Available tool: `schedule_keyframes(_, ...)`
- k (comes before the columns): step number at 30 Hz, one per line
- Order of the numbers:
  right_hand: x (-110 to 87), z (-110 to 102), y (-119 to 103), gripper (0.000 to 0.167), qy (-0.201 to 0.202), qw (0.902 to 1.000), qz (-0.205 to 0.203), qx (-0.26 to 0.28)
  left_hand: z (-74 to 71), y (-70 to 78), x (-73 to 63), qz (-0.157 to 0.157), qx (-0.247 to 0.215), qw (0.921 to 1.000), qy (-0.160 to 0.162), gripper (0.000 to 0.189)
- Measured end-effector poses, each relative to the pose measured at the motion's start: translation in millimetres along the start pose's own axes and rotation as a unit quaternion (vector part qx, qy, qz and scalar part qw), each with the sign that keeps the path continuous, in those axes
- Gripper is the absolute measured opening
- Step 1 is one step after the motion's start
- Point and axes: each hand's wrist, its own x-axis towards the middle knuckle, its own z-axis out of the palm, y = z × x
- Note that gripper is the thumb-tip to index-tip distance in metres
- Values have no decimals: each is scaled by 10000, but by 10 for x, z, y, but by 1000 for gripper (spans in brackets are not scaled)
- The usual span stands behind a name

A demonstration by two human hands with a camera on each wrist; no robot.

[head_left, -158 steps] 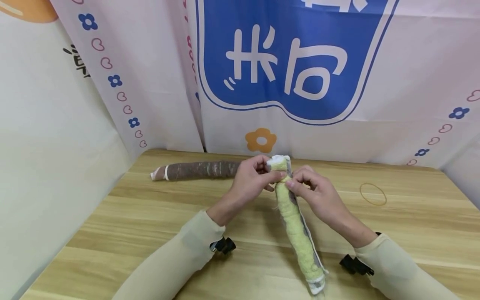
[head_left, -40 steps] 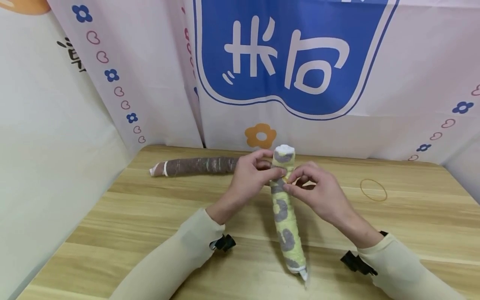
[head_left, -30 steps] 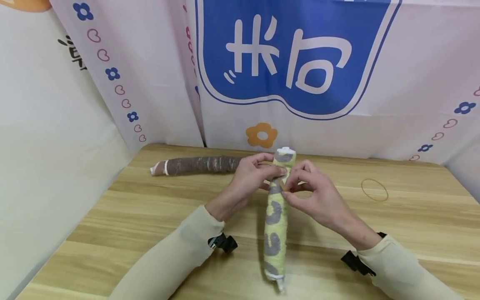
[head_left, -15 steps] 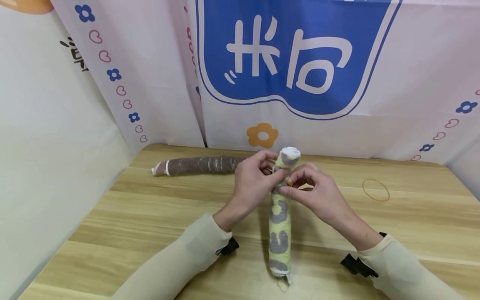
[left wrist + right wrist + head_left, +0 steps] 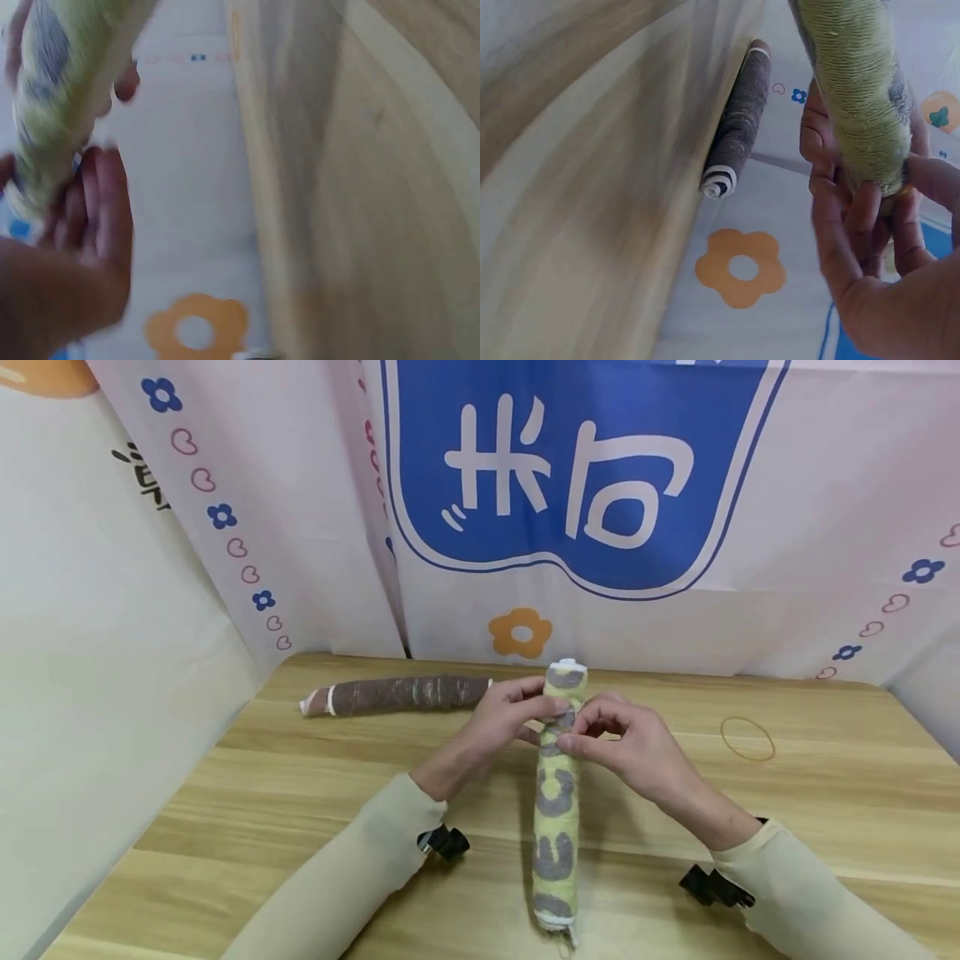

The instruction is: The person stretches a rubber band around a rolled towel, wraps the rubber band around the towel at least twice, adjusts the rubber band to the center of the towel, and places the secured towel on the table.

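Towel roll (image 5: 557, 827), one; yellow with grey patches, white at both ends. It is being held between the fingers of both hands, a short stub sticking out beyond them on the far side, the longer part running back from them on the near side. Loose threads (image 5: 567, 945) are trailing from its near end; whether that end is touching the worktop (image 5: 247, 810) cannot be told.

Left hand (image 5: 495, 720), one; its fingers are grasping the towel roll from the left, the thumb pressing on the upper face.

Right hand (image 5: 637, 745), one; its fingers are pinching the towel roll from the right, just on the near side of the left thumb.

Brown roll (image 5: 412, 695), one; dark, a white band near one end. It is lying on the worktop to the left of the left fingers, its right end reaching just beyond them.

Rubber band (image 5: 738, 718), one; thin, tan, lying as a loop on the worktop, to the right of the right fingers and apart from them.

Left sleeve (image 5: 352, 868) and right sleeve (image 5: 810, 893); pale, covering the forearms behind the fingers.

Backdrop (image 5: 300, 460), one; printed, hanging beyond the fingers.
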Motion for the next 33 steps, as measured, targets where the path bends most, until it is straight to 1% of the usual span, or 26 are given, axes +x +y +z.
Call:
schedule_keyframes(2, 19, -15, 27, 17, -40, 9998, 42, 198, -65, -26, 32, -185, -355, 9984, -389, 44)
schedule_keyframes(3, 26, -22, 39, 17, -53, 9996, 65, 260, -90, -34, 42, -268, -435, 9973, -522, 45)
schedule_keyframes(5, 31, -21, 62, 16, -80, 9995, 49, 293, -120, -49, 47, -363, -508, 9963, -588, 45)
schedule_keyframes(7, 36, -21, 76, 16, -98, 9995, 54, 288, -125, -50, 51, -405, -380, 9974, -455, 42)
schedule_keyframes(10, 34, -17, 89, 16, -130, 9997, 37, 192, -91, -20, 51, -412, -56, 9991, -73, 35)
schedule_keyframes(12, 28, -15, 90, 15, -163, 9997, 9, 200, -58, 7, 45, -381, 55, 9991, 192, 32)
schedule_keyframes(16, 19, 12, 103, 12, -342, 9987, -290, 256, -2, 32, 29, -321, 83, 9972, 672, 26)
schedule_keyframes(19, 11, 39, 115, 13, -482, 9971, -533, 239, 28, 21, 22, -294, 56, 9953, 922, 23)
schedule_keyframes(23, -3, 55, 127, 23, -550, 9948, -846, 137, 69, 10, 19, -220, 43, 9937, 1094, 22)
schedule_keyframes(26, -4, 55, 118, 25, -549, 9933, -1016, -13, 89, 13, 19, -154, 9, 9930, 1173, 22)
schedule_keyframes(29, -5, 38, 80, 24, -457, 9942, -921, -308, 106, 25, 14, -51, 99, 9928, 1196, 21)
schedule_keyframes(31, 0, 21, 49, 27, -403, 9951, -766, -482, 113, 28, 10, 74, 270, 9925, 1187, 22)
schedule_keyframes(33, 9, 6, 23, 29, -346, 9960, -633, -526, 118, 39, -2, 254, 448, 9916, 1190, 22)
